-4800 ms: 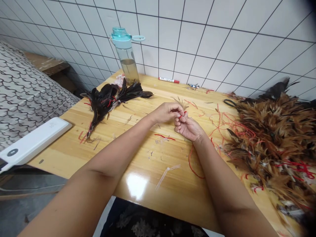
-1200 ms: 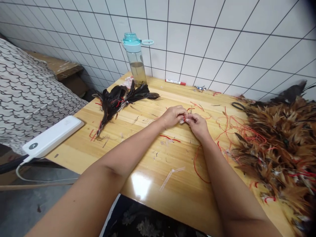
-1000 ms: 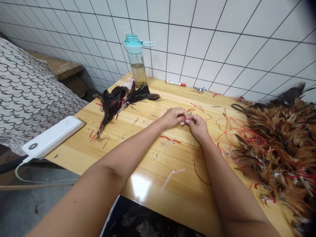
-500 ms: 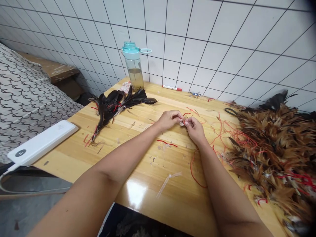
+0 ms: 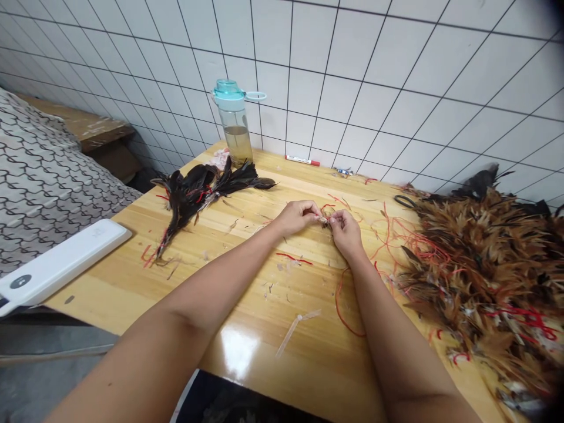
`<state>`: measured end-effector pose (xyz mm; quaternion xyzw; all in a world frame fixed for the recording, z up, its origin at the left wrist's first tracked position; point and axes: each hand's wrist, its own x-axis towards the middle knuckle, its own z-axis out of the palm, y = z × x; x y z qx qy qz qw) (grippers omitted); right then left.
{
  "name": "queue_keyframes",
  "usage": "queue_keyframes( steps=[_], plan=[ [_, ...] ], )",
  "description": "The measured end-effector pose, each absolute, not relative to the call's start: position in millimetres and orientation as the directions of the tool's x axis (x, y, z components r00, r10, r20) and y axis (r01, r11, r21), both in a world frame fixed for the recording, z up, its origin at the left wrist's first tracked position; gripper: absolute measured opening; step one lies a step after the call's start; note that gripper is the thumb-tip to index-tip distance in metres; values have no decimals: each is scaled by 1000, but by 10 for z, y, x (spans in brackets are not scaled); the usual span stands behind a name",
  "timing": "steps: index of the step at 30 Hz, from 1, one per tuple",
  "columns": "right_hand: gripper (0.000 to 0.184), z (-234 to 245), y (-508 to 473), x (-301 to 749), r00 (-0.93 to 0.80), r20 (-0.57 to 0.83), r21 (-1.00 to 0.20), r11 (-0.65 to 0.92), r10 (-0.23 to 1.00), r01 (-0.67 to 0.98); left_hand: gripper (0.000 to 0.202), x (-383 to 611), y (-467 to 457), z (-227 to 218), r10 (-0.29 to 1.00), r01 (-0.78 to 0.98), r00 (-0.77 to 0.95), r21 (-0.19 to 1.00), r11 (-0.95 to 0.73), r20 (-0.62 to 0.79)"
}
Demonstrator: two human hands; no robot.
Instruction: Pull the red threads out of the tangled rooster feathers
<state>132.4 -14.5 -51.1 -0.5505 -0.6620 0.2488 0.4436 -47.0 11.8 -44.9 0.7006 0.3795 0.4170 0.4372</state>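
My left hand (image 5: 299,217) and my right hand (image 5: 346,231) meet near the middle of the table, fingertips pinched close together. Between them is a small pale and dark tuft with red string (image 5: 325,220), too small to make out fully. Both hands are closed on it. A loose red cord (image 5: 338,302) curves over the table beside my right forearm. Right of my right hand, a tangle of red string (image 5: 416,242) runs up to a large pile of brown feathers (image 5: 476,252). A short red string piece (image 5: 294,258) lies just below my left hand.
Black feather bundles (image 5: 189,191) tied with red string lie at the back left, before a water bottle (image 5: 235,126). A white power strip-like device (image 5: 66,258) is at the left edge. A red marker (image 5: 302,160) rests by the tiled wall (image 5: 335,70). A knotted clear strip (image 5: 291,332) lies in front.
My fingertips have shifted slightly around the small tuft, and more of its dark part shows. The whole view has moved a little, so the scene sits slightly further left.
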Motion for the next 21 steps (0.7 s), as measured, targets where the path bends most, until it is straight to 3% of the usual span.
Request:
queue_keyframes(
  steps=[4,11,21],
  plan=[
    [14,-512,-154,1309,-78,269,-870,277,960,408,12,-461,123,-463,887,148,392,934,-324,245],
    [12,-467,-207,1302,-225,275,-842,347,935,413,11,-457,101,-440,875,118,424,944,-308,232],
    [6,-477,-226,1322,-295,253,-673,386,921,631,17,-462,67,-390,858,110,472,953,-283,200]
  ],
)
